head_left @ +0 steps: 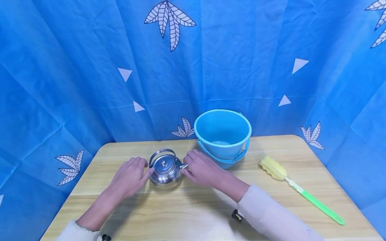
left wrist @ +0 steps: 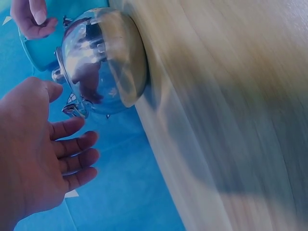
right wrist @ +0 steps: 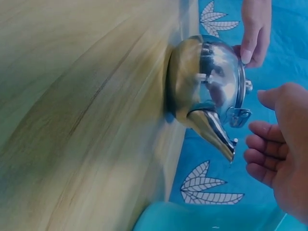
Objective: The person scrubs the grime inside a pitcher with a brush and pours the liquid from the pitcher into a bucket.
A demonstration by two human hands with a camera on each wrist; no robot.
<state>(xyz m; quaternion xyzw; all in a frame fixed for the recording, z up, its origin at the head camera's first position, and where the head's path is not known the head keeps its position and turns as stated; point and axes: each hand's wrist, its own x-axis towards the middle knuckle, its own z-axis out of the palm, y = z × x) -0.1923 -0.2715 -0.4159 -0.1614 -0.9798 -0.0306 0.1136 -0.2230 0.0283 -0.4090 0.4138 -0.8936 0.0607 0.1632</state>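
Note:
A small shiny metal teapot (head_left: pixel 165 179) stands upright on the wooden table, with its lid (head_left: pixel 164 163) on and its hoop handle (head_left: pixel 163 151) raised. My left hand (head_left: pixel 129 175) is at the teapot's left side; in the left wrist view its fingers (left wrist: pixel 74 145) are loosely bent and hold nothing. On the other side, near the spout (right wrist: pixel 211 131), is my right hand (head_left: pixel 200 167). Its fingers (right wrist: pixel 263 156) are relaxed and slightly bent, with nothing in them. Whether any fingertip touches the teapot is unclear.
Behind my right hand stands a light blue bucket (head_left: pixel 223 152) with its handle hanging down in front. A yellow sponge brush (head_left: pixel 274 168) with a green handle (head_left: pixel 322 207) lies at the right of the table (head_left: pixel 169 214). A blue patterned curtain (head_left: pixel 229 73) surrounds the back and sides.

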